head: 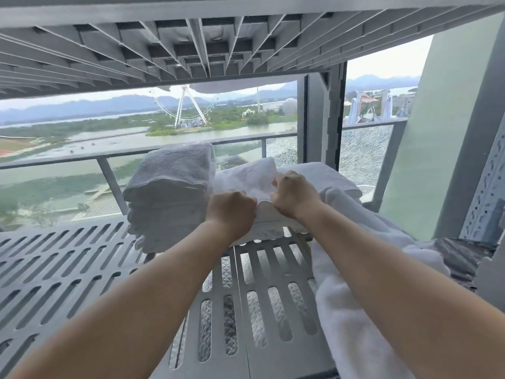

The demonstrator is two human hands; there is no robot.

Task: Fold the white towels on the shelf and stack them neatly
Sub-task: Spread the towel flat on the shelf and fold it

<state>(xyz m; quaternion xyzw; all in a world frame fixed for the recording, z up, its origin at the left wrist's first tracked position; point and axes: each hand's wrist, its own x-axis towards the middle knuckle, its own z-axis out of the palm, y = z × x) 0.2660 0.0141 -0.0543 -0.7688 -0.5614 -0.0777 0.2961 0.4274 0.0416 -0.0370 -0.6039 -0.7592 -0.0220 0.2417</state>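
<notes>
Both hands are closed on one white towel (252, 184) that lies on the slotted shelf (68, 258). The left hand (231, 212) and the right hand (293, 194) grip its near edge side by side. A folded stack (169, 192) stands just left of it.

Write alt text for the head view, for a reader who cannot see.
A person's left hand and right hand hold a white towel on a slotted grey shelf, beside a stack of folded towels. A loose towel lies at the right.

Head view, forward-down, close over shelf (82, 269)
</notes>
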